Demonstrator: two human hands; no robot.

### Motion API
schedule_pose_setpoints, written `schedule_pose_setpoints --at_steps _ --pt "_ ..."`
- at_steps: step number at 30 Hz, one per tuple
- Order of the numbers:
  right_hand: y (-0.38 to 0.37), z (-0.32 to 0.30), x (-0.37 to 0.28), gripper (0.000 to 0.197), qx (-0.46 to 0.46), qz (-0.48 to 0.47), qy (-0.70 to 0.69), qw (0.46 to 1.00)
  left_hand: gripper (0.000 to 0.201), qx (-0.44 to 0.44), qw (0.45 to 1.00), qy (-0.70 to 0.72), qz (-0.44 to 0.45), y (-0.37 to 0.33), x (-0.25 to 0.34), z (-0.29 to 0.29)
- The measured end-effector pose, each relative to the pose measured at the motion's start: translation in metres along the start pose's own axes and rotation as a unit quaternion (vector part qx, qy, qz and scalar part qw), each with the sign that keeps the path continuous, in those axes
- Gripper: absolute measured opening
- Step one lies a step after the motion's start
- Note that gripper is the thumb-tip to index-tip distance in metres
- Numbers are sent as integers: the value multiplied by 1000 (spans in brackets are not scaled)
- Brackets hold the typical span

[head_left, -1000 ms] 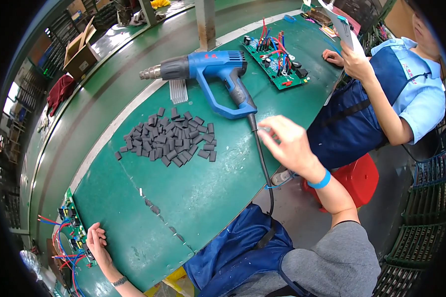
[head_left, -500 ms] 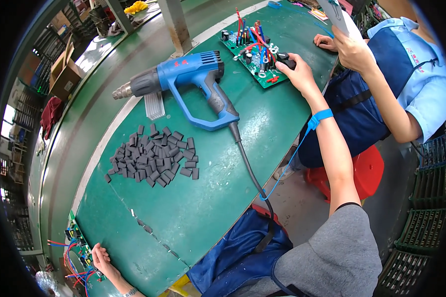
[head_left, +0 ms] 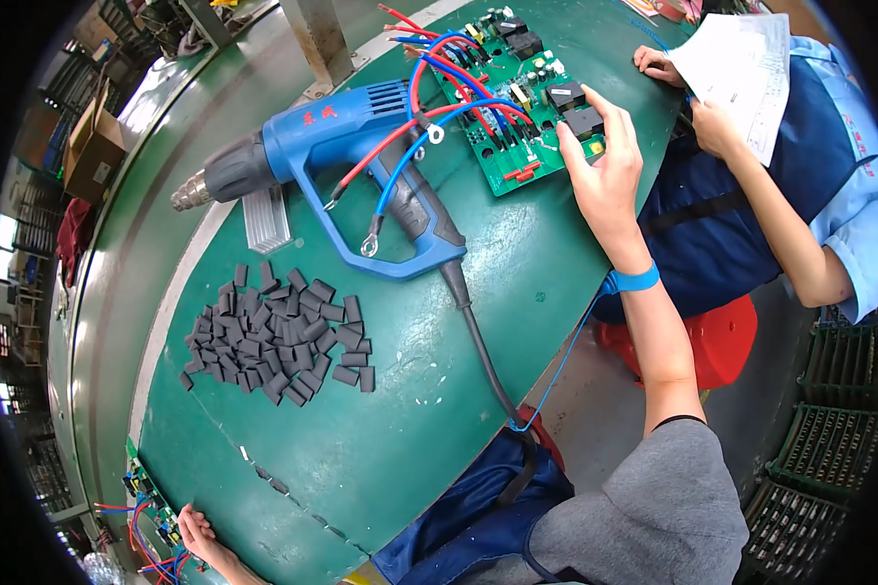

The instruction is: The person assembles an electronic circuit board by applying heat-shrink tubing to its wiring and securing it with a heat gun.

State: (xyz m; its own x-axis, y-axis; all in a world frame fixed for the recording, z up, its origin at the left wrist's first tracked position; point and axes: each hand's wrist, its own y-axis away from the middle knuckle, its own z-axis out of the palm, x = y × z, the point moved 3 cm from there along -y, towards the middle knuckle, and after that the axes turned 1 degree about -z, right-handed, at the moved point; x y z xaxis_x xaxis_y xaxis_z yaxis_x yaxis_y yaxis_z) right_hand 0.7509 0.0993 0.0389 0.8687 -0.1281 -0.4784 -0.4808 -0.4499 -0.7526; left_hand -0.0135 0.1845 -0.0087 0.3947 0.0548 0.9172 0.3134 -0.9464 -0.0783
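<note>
A green circuit board (head_left: pixel 512 168) with red and blue wires lies at the far middle of the table. My right hand (head_left: pixel 607 175) is on its right side, thumb and forefinger closed around the black block components. Several wires ending in ring terminals (head_left: pixel 370 244) hang leftward across the blue heat gun (head_left: pixel 337 132). At the lower left, my left hand (head_left: pixel 197 531) has its fingers curled beside a second wired circuit board (head_left: pixel 148 487). Whatever those fingers may hold is hidden.
A pile of short black sleeves (head_left: pixel 273 336) sits left of the heat gun's cable (head_left: pixel 483 346). Behind it lies a clear ridged piece (head_left: pixel 266 222). A co-worker at the right holds a paper sheet (head_left: pixel 741 78). A red stool (head_left: pixel 722 341) stands beside the table.
The far circuit board has turned, and its wires have swung left over the heat gun. My right hand stays at its black components. The view has shifted slightly; the co-worker's paper has lowered.
</note>
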Motion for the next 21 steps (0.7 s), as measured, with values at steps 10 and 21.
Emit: schedule_pose_setpoints --at_steps 10,21 --pt "1 0 0 44 10 -52 -5 999 23 -2 1000 -29 6 -6 -7 -9" --pt "7 -7 12 34 1 -4 98 995 25 -9 999 -34 -1 -8 -9 -11"
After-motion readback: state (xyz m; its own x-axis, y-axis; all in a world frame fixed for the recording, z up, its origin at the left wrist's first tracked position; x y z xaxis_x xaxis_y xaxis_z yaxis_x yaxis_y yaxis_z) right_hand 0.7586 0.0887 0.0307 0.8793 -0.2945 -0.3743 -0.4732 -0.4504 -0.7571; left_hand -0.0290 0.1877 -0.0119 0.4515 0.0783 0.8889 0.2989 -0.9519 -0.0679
